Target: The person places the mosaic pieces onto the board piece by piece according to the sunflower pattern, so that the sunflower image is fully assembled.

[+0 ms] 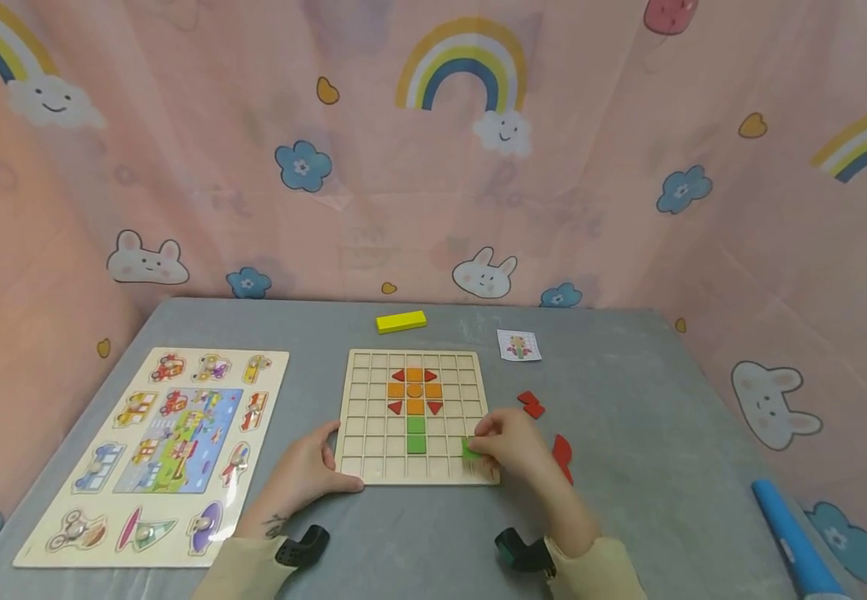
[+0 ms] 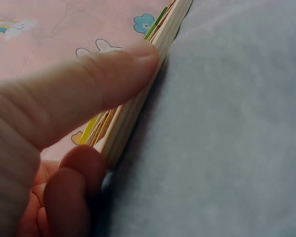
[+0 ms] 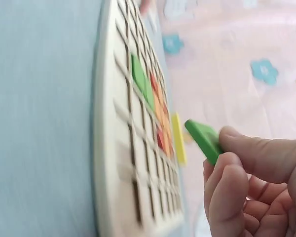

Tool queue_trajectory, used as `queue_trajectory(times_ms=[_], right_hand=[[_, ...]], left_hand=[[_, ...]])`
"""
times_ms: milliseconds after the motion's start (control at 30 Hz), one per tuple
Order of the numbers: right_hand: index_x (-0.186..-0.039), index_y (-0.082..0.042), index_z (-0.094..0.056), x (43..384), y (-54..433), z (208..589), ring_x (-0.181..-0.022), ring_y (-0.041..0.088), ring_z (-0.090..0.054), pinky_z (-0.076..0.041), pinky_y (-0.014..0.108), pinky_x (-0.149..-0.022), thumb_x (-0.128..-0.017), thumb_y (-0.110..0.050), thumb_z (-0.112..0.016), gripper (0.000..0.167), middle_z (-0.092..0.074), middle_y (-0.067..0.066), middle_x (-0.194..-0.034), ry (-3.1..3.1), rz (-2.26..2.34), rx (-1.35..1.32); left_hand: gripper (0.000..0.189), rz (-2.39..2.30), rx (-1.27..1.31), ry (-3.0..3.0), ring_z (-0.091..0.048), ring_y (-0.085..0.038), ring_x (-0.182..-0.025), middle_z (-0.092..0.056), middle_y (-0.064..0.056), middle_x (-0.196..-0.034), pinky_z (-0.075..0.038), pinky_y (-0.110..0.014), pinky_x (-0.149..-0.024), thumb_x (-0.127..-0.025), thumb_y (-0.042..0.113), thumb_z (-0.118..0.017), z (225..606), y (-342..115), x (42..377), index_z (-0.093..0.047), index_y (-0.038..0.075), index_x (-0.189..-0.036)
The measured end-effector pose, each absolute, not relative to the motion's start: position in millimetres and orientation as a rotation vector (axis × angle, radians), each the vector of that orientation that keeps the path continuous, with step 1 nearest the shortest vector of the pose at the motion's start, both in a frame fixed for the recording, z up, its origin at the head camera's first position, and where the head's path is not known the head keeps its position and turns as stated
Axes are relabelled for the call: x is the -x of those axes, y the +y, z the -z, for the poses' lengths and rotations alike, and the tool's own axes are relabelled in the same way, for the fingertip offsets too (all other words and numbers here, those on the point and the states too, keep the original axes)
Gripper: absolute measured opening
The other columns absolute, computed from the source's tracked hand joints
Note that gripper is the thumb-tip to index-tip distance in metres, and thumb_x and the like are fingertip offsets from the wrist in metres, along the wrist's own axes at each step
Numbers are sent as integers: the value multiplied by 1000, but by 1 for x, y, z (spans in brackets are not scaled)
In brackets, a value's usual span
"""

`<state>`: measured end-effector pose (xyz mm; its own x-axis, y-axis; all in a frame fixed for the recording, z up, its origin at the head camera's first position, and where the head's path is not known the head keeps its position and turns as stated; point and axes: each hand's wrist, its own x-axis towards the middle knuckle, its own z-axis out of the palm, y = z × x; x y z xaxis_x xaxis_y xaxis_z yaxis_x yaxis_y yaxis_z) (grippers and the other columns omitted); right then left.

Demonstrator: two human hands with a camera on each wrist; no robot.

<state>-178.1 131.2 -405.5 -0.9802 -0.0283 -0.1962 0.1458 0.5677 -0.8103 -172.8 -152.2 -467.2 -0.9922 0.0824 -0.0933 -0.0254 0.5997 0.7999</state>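
A wooden grid board (image 1: 373, 471) lies flat on the grey table, with orange squares, an orange round piece, red triangles (image 1: 434, 407) and two green squares (image 1: 416, 443) in its cells. My left hand (image 1: 308, 467) grips the board's near left corner, thumb along the front edge and fingers at the left side. Over the board's right part, my right hand (image 1: 512, 442) pinches a green piece (image 3: 205, 140) between thumb and fingers. In the right wrist view this piece is tilted and clear of the cells; its full outline is partly hidden by the fingers.
Loose red pieces (image 1: 562, 457) lie right of the board. A small pattern card (image 1: 519, 346) and a yellow bar (image 1: 401, 322) sit behind it. A vehicle puzzle board (image 1: 253, 433) lies at left. At the right edge is a blue tube-like object (image 1: 794, 537).
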Motion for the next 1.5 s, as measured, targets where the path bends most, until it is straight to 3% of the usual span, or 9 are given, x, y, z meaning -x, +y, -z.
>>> queue_trajectory(times_ms=[400,1100,1300,1400,1500], right_hand=[[-74,1,-63,178,80,423,-44,10,-47,-41,18,-44,-80,-3,-66,8,-51,2,-53,2411,1458,-85],[-64,-6,-63,180,70,430,-48,10,-47,-38,23,-45,-73,-5,-72,13,-53,-1,-55,2693,1273,-4],[-78,-2,-67,199,104,408,-64,17,-49,-39,27,-53,-80,-13,-68,11,-59,5,-70,2821,1247,-123],[-94,1,-67,215,134,400,-75,22,-55,-44,33,-62,-85,-17,-63,20,-63,12,-86,2896,1141,-253],[-101,4,-64,229,165,400,-78,25,-58,-46,37,-66,-86,-16,-59,26,-64,16,-93,2928,1005,-367]], left_hand=[[101,-1349,-51,2717,-42,-13,-52,-50,-3,-62,-34,-26,-49,-49,20,-90,466,-151,175,-42,0,-136],[99,-1346,-60,2723,-43,-13,-51,-50,-2,-60,-33,-27,-48,-49,20,-90,464,-151,173,-43,0,-134],[99,-1350,-60,2720,-43,-13,-50,-51,-2,-60,-33,-27,-48,-49,20,-90,465,-151,173,-43,0,-134],[100,-1348,-60,2719,-43,-12,-50,-51,-2,-60,-34,-27,-48,-49,20,-90,466,-152,173,-43,0,-134],[99,-1341,-58,2718,-43,-13,-50,-50,-2,-60,-33,-27,-48,-49,20,-90,467,-152,173,-43,-1,-134]])
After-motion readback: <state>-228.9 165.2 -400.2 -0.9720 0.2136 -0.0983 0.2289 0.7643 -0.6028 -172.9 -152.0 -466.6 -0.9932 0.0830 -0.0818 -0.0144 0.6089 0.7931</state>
